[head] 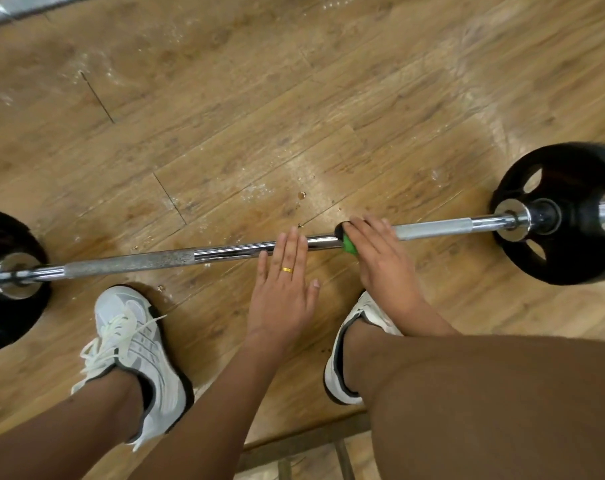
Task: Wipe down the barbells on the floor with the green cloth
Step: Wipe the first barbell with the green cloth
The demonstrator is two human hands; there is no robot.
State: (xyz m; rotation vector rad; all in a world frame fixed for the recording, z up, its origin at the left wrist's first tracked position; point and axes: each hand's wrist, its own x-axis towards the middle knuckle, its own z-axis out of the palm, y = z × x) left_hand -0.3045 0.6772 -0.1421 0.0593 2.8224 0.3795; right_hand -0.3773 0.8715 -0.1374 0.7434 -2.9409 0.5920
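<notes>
The barbell lay on the wooden floor, with a black plate at each end. The right hand held the green cloth. Its fingers were curled over the cloth and the shiny bar near the middle. Just beside it, the left hand was flat, with its fingers straight and resting on the bar. Two white shoes stood near the bar.

Barbell lies on wooden floor, black plates at both ends. Right hand grips green cloth on bar; left hand, fingers straight, rests across bar just left of it.
</notes>
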